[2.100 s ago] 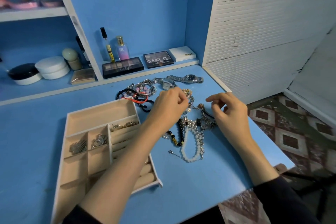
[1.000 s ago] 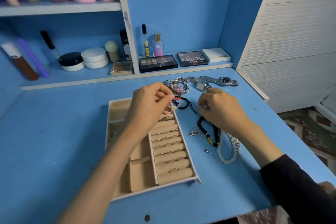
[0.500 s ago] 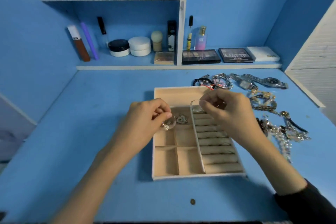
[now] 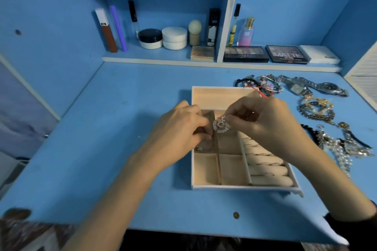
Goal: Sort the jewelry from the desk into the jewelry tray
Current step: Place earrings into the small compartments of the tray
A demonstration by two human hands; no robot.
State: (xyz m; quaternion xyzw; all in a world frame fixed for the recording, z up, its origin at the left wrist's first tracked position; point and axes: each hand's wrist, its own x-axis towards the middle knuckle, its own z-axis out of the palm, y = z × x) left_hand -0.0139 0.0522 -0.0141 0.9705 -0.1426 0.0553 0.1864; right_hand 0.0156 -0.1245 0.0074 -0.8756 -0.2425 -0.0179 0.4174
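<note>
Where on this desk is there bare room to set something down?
Bare desk lies left of the jewelry tray, up to the side wall, and in the strip between tray and near edge. Right of the tray is crowded with bracelets and watches.

Surface [image 4: 102, 149]: blue paint, matt, faintly scuffed. Jewelry tray [image 4: 244, 187]: pale beige, matt, soft cloth-like lining. Ring rolls [image 4: 269, 171]: padded, same finish. Round piece [image 4: 221, 124]: small clear stones, sparkling, silvery setting. Round-faced watch [image 4: 328, 87]: polished metal, link band. Black beads [image 4: 308, 130]: glossy. White beads [image 4: 342, 161]: pearly sheen. Eyeshadow palette [image 4: 245, 54]: glossy black plastic case. Perfume bottle [image 4: 245, 34]: clear glass, gold cap.
</note>
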